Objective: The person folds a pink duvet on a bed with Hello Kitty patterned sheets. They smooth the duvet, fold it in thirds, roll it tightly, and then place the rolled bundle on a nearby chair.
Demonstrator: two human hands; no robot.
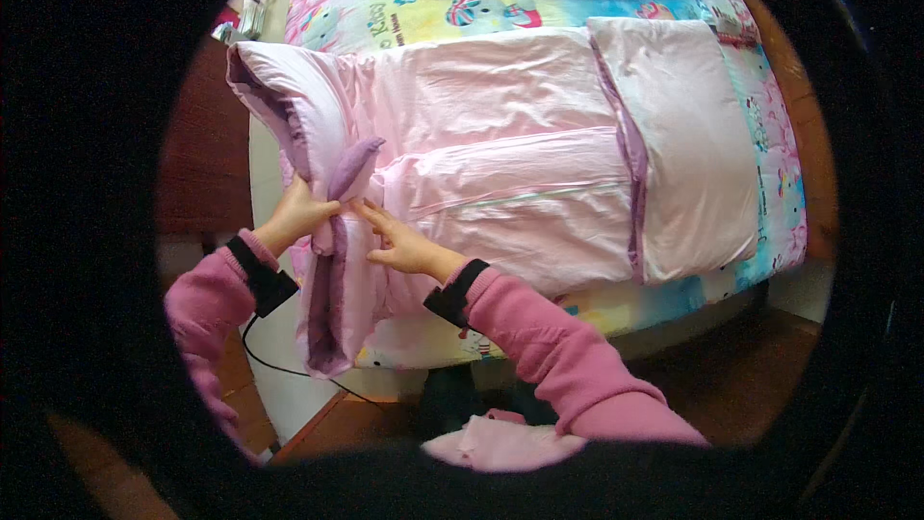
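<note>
A pale pink quilt (pixel 510 87) with a purple underside lies spread lengthwise over a bed, both of its ends folded inward. At the left end, my left hand (pixel 296 213) grips the folded edge, thumb on top and some fingers hidden in the cloth. Just to its right, my right hand (pixel 397 239) rests on the pink fabric with its fingers stretched and thumb apart. A purple corner flap (pixel 356 167) sticks up above my hands. The right end of the quilt forms a smooth folded panel (pixel 683 154), purple lining showing along its inner edge.
Beneath the quilt is a colourful cartoon-print bed sheet (pixel 423 24). A dark red-brown surface (pixel 204 149) stands to the left. A black cable (pixel 274 363) runs from my left wrist strap (pixel 262 279). Pink cloth (pixel 505 443) shows at the lower edge.
</note>
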